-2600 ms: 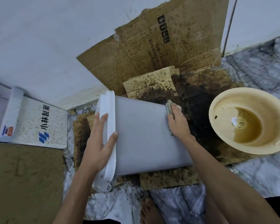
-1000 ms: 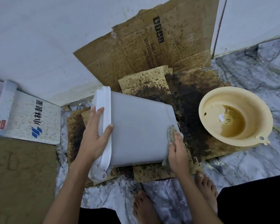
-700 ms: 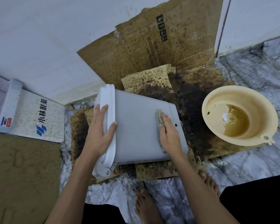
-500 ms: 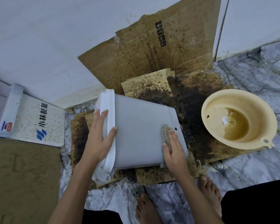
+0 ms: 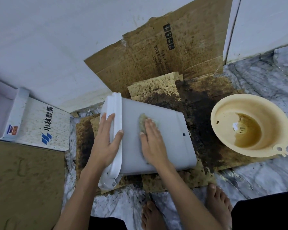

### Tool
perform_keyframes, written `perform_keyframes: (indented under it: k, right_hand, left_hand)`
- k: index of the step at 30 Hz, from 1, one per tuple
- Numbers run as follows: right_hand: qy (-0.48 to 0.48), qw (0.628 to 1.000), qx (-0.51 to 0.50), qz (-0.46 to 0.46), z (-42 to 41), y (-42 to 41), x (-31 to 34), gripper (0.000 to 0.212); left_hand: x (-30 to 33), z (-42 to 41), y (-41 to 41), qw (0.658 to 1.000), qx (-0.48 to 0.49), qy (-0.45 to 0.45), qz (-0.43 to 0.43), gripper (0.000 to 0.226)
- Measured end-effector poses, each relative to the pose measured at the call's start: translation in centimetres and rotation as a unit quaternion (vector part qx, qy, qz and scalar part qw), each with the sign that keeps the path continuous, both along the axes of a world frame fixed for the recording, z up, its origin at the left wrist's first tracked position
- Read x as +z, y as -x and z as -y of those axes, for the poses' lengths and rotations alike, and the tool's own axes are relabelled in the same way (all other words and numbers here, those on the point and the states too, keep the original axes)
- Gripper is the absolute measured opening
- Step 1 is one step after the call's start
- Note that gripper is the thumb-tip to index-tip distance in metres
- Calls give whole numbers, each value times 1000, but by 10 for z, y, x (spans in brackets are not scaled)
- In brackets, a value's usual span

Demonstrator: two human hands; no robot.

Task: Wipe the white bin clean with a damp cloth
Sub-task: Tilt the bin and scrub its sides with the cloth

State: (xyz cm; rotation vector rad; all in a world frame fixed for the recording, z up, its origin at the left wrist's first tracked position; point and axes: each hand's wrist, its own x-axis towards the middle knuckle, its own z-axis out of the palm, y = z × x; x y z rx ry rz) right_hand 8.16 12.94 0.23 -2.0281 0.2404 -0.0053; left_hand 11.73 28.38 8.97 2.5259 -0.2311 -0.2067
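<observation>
The bin is pale grey-white; the cloth dull greenish-grey. The cream basin holds brown water. Brown cardboard carries dark speckles and black stains; the floor is grey-veined marble.

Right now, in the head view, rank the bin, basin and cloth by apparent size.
Largest to smallest:
1. bin
2. basin, a little smaller
3. cloth, though the right hand hides most of it

White bin: on its side (lid end left) on stained cardboard; grey-green cloth flat on upward wall.
</observation>
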Motion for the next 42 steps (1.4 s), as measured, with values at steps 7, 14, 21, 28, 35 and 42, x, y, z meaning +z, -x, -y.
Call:
perform_keyframes:
  k: [7,14,21,28,35,42]
  right_hand:
    - [-13,993,51,101,-11,65,-6,54]
    - [20,999,-35,-33,60,3,-65,54]
    - [31,998,-36,-51,106,-97,-77,47]
    - [53,990,1,-128,129,-127,-90,52]
    - [-9,991,-67,-118,135,-113,-105,35]
    - [1,991,-128,-47,134,-97,-99,38]
  left_hand:
    - [0,-3,-1,1000,-8,-5,-19,71]
    - [2,-7,-1,999,-24,3,-40,88]
    - [4,-4,-29,996,65,49,-33,79]
    - [3,15,-89,986,143,-41,-72,95]
    - [4,24,-124,975,184,-31,-122,66]
    - [2,20,-106,986,165,-10,-24,65]
